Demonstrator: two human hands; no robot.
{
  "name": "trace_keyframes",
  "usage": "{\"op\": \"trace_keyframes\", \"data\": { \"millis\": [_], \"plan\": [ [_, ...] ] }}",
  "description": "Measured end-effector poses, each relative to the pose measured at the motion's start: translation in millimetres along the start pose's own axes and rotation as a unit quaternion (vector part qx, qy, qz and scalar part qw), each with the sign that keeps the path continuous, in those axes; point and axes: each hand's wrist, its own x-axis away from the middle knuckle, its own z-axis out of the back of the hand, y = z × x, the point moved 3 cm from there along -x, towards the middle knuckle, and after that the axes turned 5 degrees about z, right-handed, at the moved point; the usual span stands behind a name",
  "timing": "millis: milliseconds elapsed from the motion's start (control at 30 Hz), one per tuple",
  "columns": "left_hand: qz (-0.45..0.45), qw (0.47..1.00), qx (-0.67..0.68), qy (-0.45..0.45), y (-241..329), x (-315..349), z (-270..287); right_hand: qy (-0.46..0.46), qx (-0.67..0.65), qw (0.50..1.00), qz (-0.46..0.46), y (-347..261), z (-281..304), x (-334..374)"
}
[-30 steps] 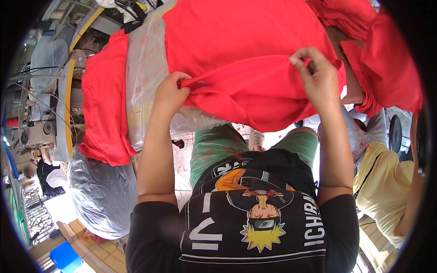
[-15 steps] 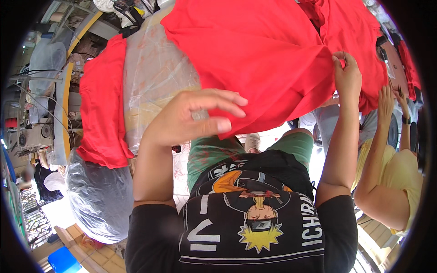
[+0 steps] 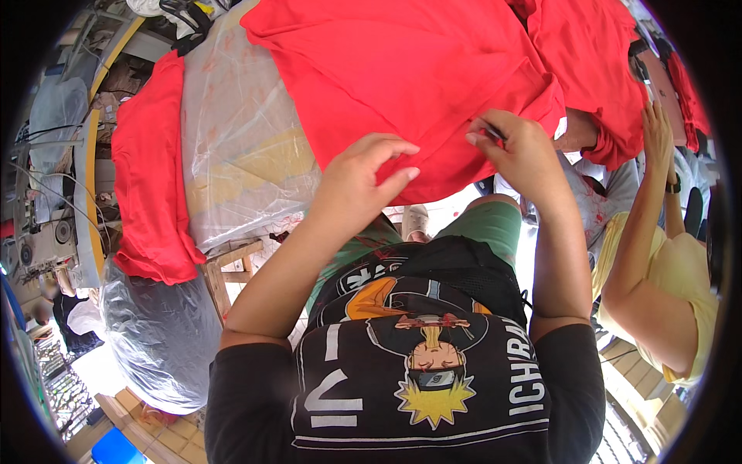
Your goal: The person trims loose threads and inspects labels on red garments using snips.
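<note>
A red garment (image 3: 410, 69) lies spread over the plastic-covered table in front of me, its near edge hanging toward my knees. My left hand (image 3: 367, 174) hovers at its near left edge, thumb and curved fingers apart, with nothing between them. Over the cloth's near right part is my right hand (image 3: 518, 147), closed around a small slim dark tool (image 3: 492, 130). Most of that tool is hidden by the fingers, so its exact kind does not show. Whether the right fingertips touch the cloth is unclear.
Clear plastic sheeting (image 3: 239, 131) covers the table on the left, where another red garment (image 3: 151, 170) hangs over the edge. More red cloth (image 3: 591, 69) lies at right, near a co-worker's hand (image 3: 658, 143). A large plastic-wrapped bundle (image 3: 154, 340) stands at lower left.
My right hand has come left and a little nearer from the cloth's right edge. My left hand has shifted slightly right. The garment has slid a little to the left.
</note>
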Motion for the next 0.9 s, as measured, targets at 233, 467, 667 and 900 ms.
{"op": "trace_keyframes", "data": {
  "millis": [233,467,667,900],
  "plan": [
    [-0.045,0.983,-0.176,0.016,-7.0,-9.5,-27.9,0.004,0.019,0.995,0.098,-4.4,-22.8,-3.2],
    [0.024,0.998,0.029,0.042,7.2,-14.7,7.8,0.035,0.008,0.988,0.149,13.5,-26.1,-25.4],
    [0.003,0.955,0.205,0.216,-6.2,-12.7,56.5,-0.140,-0.309,0.940,0.022,8.7,25.5,-30.7],
    [0.116,0.976,0.004,0.186,-73.1,-25.6,31.5,0.044,0.040,0.994,0.094,39.6,-2.4,-43.6]
  ]
}}
